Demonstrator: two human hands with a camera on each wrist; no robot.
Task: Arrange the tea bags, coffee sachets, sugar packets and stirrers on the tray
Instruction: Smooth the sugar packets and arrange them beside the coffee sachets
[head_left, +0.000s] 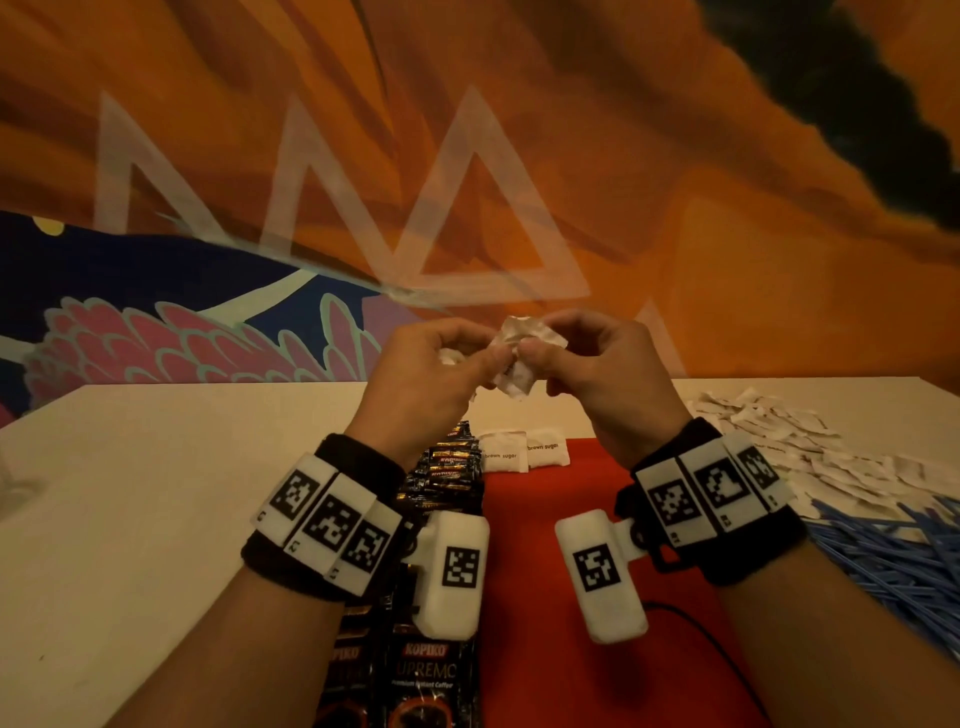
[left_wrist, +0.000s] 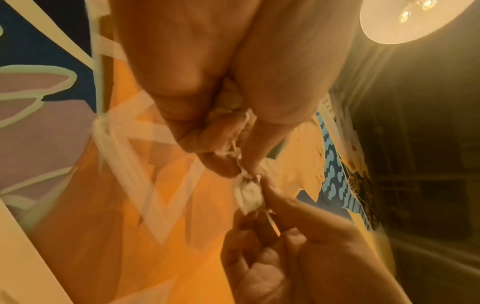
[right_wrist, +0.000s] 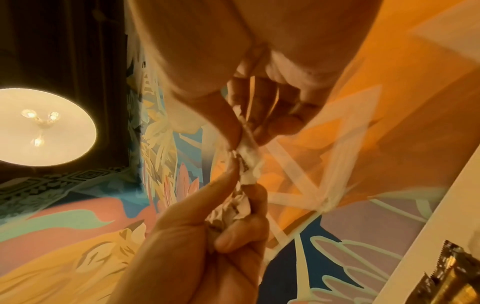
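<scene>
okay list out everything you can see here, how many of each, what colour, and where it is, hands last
sugar packets in hand: a small bunch, count unclear, white, crumpled, held up between both hands above the table
brown sugar packets: two, white, side by side at the far end of the tray
tray: one, red, on the table under the wrists
coffee sachets: a long row, count unclear, black and gold, along the tray's left side
loose packets: a heap, white, on the table to the right
stirrers: a pile, blue, at the table's right edge
table: one, pale
ceiling lamp: one, round, lit
left hand: grips the bunch
right hand: pinches a packet from it
</scene>
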